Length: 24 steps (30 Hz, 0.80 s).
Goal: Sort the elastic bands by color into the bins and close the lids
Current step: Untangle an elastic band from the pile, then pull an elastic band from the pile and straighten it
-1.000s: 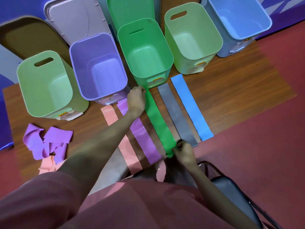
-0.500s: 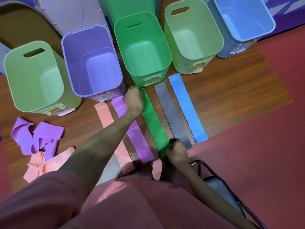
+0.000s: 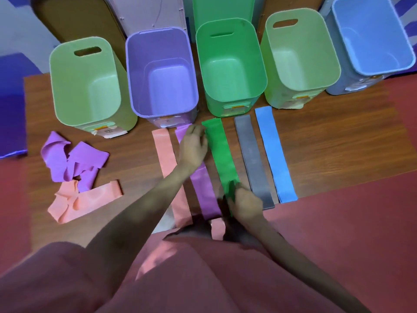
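Pinching the near end of the flat green elastic band (image 3: 220,154) at lower centre, the right hand (image 3: 244,203) has its fingers curled on the strip, while the left hand (image 3: 194,146) rests loosely spread beside its far end, whether touching it I cannot tell. It lies on the wooden bench (image 3: 327,141) just below the bright green plastic bin (image 3: 231,64). Looks light, limp and stretchy, so gathering both ends should stop it flopping

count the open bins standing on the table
5, in one row along the far edge: light green bin at left, purple bin, green bin, second light green bin, blue bin at right, partly cropped.
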Available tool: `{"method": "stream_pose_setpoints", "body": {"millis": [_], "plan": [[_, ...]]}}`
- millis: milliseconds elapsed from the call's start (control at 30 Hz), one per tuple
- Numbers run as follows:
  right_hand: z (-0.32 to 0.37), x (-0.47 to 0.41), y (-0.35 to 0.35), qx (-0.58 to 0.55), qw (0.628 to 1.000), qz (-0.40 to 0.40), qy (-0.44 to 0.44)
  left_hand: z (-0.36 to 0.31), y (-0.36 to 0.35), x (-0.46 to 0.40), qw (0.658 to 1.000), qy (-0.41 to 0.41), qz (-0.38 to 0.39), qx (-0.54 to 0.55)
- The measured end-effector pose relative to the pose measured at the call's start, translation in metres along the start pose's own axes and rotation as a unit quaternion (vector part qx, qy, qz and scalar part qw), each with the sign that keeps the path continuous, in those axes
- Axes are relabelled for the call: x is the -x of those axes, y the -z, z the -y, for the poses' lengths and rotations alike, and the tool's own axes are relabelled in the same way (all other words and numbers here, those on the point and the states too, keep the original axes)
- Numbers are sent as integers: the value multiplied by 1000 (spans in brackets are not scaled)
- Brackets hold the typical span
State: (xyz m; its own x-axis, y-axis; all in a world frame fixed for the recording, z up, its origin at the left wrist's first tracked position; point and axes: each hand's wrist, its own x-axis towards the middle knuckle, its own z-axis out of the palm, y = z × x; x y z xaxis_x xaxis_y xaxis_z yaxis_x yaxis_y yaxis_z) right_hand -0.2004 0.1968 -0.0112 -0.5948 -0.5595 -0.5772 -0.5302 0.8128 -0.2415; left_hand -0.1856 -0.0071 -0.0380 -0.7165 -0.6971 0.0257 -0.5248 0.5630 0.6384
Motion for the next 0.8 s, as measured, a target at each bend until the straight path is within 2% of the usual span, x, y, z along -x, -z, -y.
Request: {"method": "stream_pose_setpoints", "body": {"millis": [133,300,500,633,700,800], "plan": [[30,-9,0,-48,992,-11,112,33,36,39,997,32,-65,38],[74,-15,-13,-1,973,-9,232,91,89,94,981,140,-133,-4],[135,-10,-36,47,949,34,310,169,131,154,956,237,-164,-50],[171,-8,-57,70,933,58,348,195,156,173,919,312,-227,-83],[186,-8,-64,92,923,67,368,210,171,175,900,352,-235,-101],[207,-6,-75,115,909,79,392,238,194,174,909,353,-191,-113]]}}
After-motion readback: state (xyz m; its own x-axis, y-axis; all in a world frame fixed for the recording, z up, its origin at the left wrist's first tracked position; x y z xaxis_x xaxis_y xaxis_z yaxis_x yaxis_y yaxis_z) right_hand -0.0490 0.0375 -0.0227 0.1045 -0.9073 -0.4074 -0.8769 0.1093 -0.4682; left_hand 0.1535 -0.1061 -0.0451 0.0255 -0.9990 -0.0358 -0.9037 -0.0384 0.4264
